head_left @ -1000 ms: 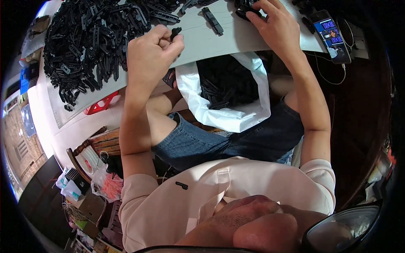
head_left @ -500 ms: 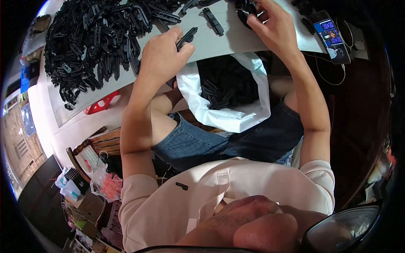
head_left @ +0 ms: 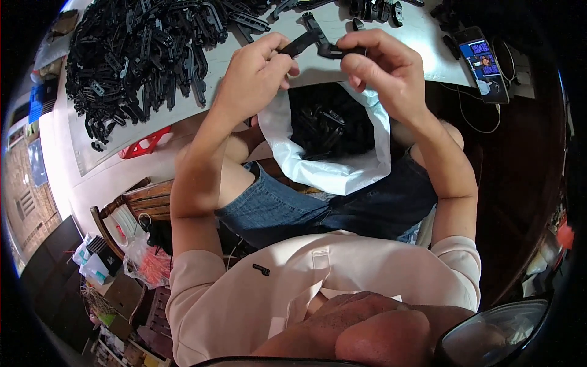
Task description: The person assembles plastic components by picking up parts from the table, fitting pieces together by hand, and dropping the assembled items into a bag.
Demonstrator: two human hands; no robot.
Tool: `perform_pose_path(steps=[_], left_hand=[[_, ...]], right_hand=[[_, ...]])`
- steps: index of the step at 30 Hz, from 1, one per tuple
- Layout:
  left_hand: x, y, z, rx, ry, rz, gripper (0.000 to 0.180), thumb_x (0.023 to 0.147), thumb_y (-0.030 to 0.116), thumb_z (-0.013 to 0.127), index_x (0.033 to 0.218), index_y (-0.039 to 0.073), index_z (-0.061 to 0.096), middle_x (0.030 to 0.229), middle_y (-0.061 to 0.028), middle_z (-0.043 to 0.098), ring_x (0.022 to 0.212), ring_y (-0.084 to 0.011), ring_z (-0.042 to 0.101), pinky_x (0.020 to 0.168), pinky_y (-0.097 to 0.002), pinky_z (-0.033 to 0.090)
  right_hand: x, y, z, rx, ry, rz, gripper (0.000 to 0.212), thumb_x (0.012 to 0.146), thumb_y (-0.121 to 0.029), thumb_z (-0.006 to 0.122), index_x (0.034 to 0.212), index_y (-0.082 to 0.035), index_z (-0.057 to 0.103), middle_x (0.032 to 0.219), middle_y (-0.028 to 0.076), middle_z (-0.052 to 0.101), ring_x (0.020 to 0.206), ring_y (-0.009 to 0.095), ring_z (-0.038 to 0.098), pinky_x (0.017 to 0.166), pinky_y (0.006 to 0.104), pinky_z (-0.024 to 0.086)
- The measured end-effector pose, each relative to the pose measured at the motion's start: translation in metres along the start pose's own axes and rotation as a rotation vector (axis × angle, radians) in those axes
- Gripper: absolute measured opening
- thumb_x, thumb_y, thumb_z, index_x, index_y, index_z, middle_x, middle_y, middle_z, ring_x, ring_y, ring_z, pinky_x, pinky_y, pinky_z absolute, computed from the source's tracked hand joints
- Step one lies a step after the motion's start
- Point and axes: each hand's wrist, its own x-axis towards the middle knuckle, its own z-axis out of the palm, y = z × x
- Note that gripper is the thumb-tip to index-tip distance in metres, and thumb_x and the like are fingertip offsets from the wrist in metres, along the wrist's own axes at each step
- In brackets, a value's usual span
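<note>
My left hand (head_left: 260,76) pinches a long black plastic part (head_left: 298,44) over the near edge of the table. Just to its right, my right hand (head_left: 391,76) grips a smaller black plastic piece (head_left: 332,52) between thumb and fingers. The inner ends of the two pieces come close together; whether they touch, I cannot tell. Behind them another long black part (head_left: 310,22) lies on the white table (head_left: 422,52). Below my hands, an open white bag (head_left: 327,176) between my legs holds many black parts (head_left: 330,125).
A large heap of black plastic parts (head_left: 137,61) covers the table's left side. Several small black pieces (head_left: 376,9) stand at the far edge. On the right are a phone (head_left: 483,64) with a lit screen and its cable (head_left: 498,116). A red plastic stool (head_left: 145,144) shows under the table.
My right hand has come nearer and left from the small pieces at the far edge, carrying one. My left hand has moved right with its long part, so the hands are now closer together.
</note>
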Motion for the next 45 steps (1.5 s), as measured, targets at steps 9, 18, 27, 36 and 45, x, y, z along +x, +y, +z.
perform_pose_path(steps=[9,18,27,36,45], left_hand=[[-0.007,0.005,0.001,0.057,-0.237,0.098,0.041,0.094,0.009,0.048,0.134,0.001,0.057,0.086,0.0008,0.055,0.073,-0.0066,0.050,0.067,-0.0230,0.042],[-0.010,0.009,0.005,0.265,-0.177,0.138,0.046,0.096,0.026,0.068,0.133,0.000,0.058,0.100,-0.0068,0.064,0.087,-0.0131,0.057,0.083,-0.0296,0.050],[-0.009,0.008,0.005,0.308,-0.130,0.198,0.047,0.094,0.028,0.072,0.132,0.002,0.059,0.092,-0.0048,0.062,0.081,-0.0135,0.055,0.076,-0.0299,0.049],[-0.009,0.006,0.012,0.412,-0.062,0.257,0.044,0.097,0.029,0.068,0.131,0.003,0.058,0.096,-0.0137,0.065,0.084,-0.0229,0.063,0.077,-0.0358,0.052],[-0.007,0.002,0.007,0.429,-0.078,0.336,0.043,0.099,0.029,0.065,0.131,0.002,0.056,0.101,-0.0184,0.066,0.088,-0.0307,0.066,0.080,-0.0397,0.052]], right_hand=[[-0.001,0.012,0.008,-0.520,-0.058,-0.197,0.028,0.094,-0.012,0.074,0.119,-0.004,0.067,0.093,0.010,0.074,0.075,0.018,0.074,0.064,0.0294,0.057],[-0.001,0.022,0.009,-0.562,-0.053,-0.213,0.029,0.092,-0.012,0.077,0.116,-0.006,0.063,0.094,0.013,0.075,0.080,0.029,0.075,0.065,0.0341,0.057],[0.000,0.021,0.010,-0.685,-0.031,-0.250,0.032,0.091,-0.014,0.078,0.117,-0.006,0.061,0.094,0.014,0.076,0.083,0.030,0.077,0.069,0.0339,0.059],[0.001,0.025,0.006,-0.466,-0.033,-0.051,0.021,0.092,-0.010,0.077,0.107,0.000,0.067,0.092,0.012,0.076,0.081,0.017,0.075,0.072,0.0303,0.059],[-0.001,0.017,0.010,-0.224,-0.081,0.139,0.020,0.099,-0.010,0.069,0.116,0.001,0.067,0.092,0.006,0.075,0.079,0.010,0.071,0.067,0.0234,0.056]])
